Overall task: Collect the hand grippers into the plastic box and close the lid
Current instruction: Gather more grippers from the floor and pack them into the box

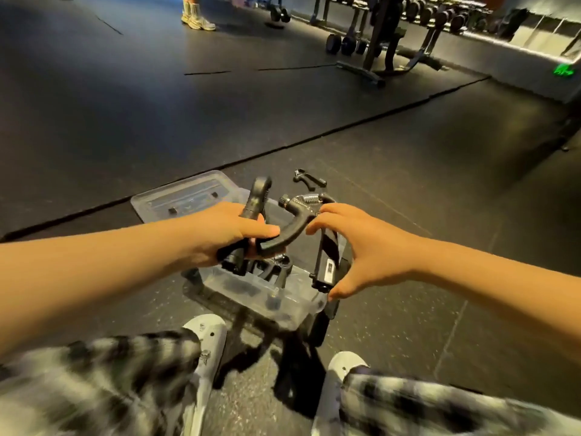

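Head view: mid-collection. Left hand (226,236) clamps one hand gripper (257,196), right hand (371,250) spread against a second gripper (298,212), over the plastic box (251,298); next, lower both in.

One wide-angle view, worn on the person's head, faces forward and steeply down at the floor (125,105). Both forearms (110,247) enter from the near left and right edges; the left hand (229,237) with its gripper (255,199) and the right hand (374,250) meet at mid-frame, close to the lens, above the box (251,297). Knees (94,376) and shoes (209,332) fill the near edge. The far edge reaches a dumbbell rack (380,42), far right.
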